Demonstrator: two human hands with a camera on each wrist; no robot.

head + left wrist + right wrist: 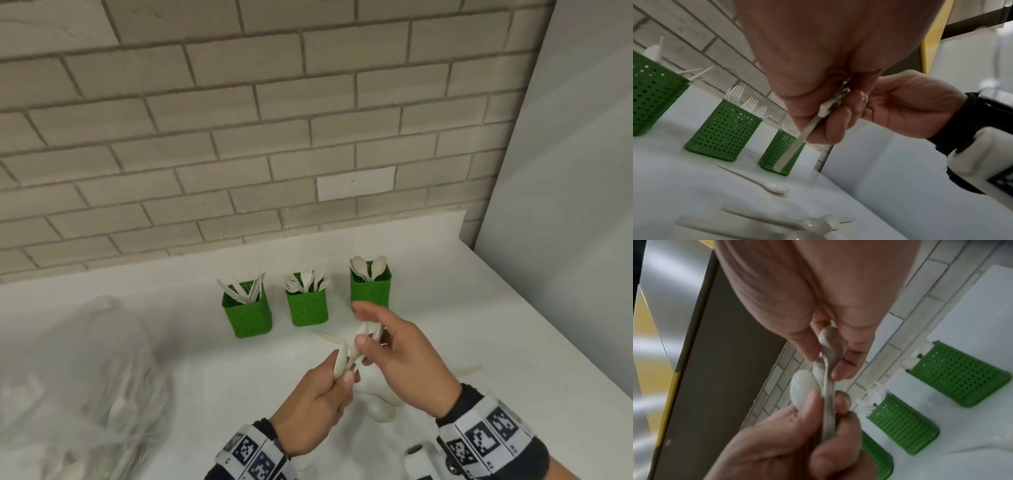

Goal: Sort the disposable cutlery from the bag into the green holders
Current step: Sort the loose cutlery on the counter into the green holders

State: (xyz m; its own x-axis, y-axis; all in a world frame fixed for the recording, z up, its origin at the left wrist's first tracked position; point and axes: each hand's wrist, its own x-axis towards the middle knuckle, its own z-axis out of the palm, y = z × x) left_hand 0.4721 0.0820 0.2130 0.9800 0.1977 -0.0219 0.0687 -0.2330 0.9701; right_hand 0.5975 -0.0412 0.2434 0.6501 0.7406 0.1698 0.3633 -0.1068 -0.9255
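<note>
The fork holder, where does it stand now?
In the head view, the fork holder stands in the middle of the green row, between the knife holder and the spoon holder.

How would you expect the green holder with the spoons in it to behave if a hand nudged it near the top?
The spoon holder looks like thin perforated plastic, so probably light and easy to slide on the smooth white counter. It stands taller than wide, with spoon bowls above the rim, so a high push might tip it.

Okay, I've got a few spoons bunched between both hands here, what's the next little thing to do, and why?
Probably carry the spoons to the rightmost green holder and drop them in. Both the left hand and right hand pinch the same bundle just in front of it, and that holder already has spoon bowls sticking up, while the others hold forks and knives.
</note>
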